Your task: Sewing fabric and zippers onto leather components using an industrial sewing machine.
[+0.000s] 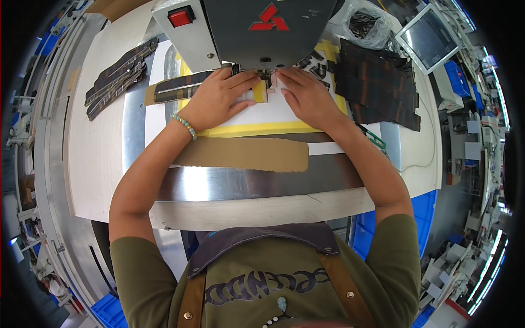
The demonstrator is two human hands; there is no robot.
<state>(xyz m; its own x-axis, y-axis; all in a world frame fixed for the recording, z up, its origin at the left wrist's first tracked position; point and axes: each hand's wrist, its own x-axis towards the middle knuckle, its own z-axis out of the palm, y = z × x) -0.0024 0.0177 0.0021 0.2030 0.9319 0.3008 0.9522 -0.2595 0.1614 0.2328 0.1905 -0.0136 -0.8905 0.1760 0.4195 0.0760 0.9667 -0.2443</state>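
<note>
Both my hands reach under the head of an industrial sewing machine (268,38). My left hand (221,95) lies palm down with fingers stretched toward the needle area, its thumb apart. It touches a small yellow-edged piece (261,92) and rests beside a plaid fabric strip (180,87). Opposite it, my right hand (313,101) lies with fingers extended, their tips at the needle area's right side. Small plaid pieces (318,70) lie just beyond the right fingers. Beneath both hands is a white sheet bordered by yellow tape (257,129). The machine head hides part of the sewing spot.
A brown cardboard strip (243,154) lies along the near side. Plaid strips (121,76) are stacked at the left. Larger dark plaid pieces (377,85) lie at the right, near a plastic bag (365,24) and a screen (428,38). A blue bin (418,224) stands below the table's right edge.
</note>
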